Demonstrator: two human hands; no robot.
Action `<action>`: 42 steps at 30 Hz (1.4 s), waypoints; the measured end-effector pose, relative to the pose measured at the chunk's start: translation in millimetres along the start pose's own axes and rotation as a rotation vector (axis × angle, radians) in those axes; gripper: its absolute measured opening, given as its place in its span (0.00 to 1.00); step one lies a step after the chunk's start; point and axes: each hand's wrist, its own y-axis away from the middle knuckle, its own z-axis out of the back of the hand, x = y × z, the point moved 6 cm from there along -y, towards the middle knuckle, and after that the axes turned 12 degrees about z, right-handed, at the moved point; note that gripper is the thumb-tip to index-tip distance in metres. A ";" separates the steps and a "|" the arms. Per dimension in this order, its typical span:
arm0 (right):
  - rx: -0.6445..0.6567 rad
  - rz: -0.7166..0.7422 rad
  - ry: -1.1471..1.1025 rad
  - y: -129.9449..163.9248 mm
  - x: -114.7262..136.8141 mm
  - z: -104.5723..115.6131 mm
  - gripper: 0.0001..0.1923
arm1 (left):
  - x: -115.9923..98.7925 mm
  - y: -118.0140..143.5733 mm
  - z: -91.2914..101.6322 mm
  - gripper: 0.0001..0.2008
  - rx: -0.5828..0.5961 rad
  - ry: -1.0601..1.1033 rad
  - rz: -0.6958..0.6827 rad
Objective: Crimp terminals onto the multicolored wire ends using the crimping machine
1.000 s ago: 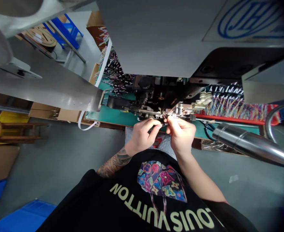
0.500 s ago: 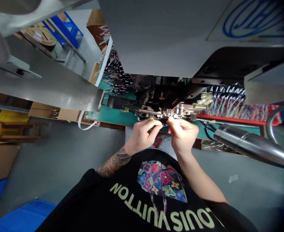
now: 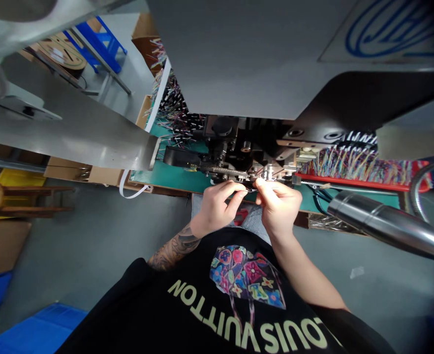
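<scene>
My left hand (image 3: pixel 217 206) and my right hand (image 3: pixel 278 206) are held close together at the front of a grey machine (image 3: pixel 246 54). Both pinch a thin dark wire (image 3: pixel 251 189) between thumb and forefinger. The wire's end sits right below the machine's black and metal tooling (image 3: pixel 239 157). My fingertips almost touch the metal parts there. What the wire's tip meets is too small to see.
A green bench top (image 3: pixel 172 177) carries the machine. A red tray (image 3: pixel 353 179) of coloured wires lies at the right, another heap of wires (image 3: pixel 172 110) at the back left. A shiny metal tube (image 3: pixel 383 223) crosses the right foreground. A wooden stool (image 3: pixel 3 199) stands at the left.
My hands stay pinched on the wire at the tooling. The machine's dark upper part at the right has come down and hides the white fittings and part of the wires.
</scene>
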 end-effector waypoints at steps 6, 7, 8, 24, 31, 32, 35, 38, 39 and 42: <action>0.294 -0.091 -0.130 5.6 -3.3 -8.0 0.15 | 10.2 -4.7 -2.6 0.11 0.265 0.287 0.245; 0.317 -0.072 -0.121 6.4 -0.9 -8.6 0.15 | 10.8 -4.9 -3.5 0.12 0.307 0.323 0.276; 0.311 -0.043 -0.096 6.5 1.8 -7.8 0.15 | 10.9 -5.0 -4.1 0.12 0.332 0.346 0.298; 0.180 0.258 0.149 -1.7 21.1 6.8 0.19 | 7.8 -5.4 3.0 0.12 0.292 0.201 0.218; 0.073 0.140 0.184 -0.9 16.3 8.7 0.19 | 0.6 -5.2 0.4 0.11 0.165 0.175 0.155; 0.089 0.137 0.176 -2.0 16.2 8.7 0.20 | 0.6 -5.9 0.9 0.11 0.166 0.182 0.156; 0.253 0.120 0.111 -3.9 14.4 3.6 0.20 | 3.7 -8.3 0.4 0.13 0.260 0.237 0.214; 0.372 0.101 0.054 -3.1 13.6 0.4 0.18 | 6.6 -9.4 -1.1 0.14 0.366 0.303 0.289; 0.356 0.106 0.051 -3.0 14.4 1.5 0.18 | 7.0 -9.7 -1.3 0.14 0.376 0.316 0.307; 0.203 0.124 0.102 -2.6 17.9 7.5 0.20 | 5.8 -10.1 -2.1 0.13 0.339 0.306 0.314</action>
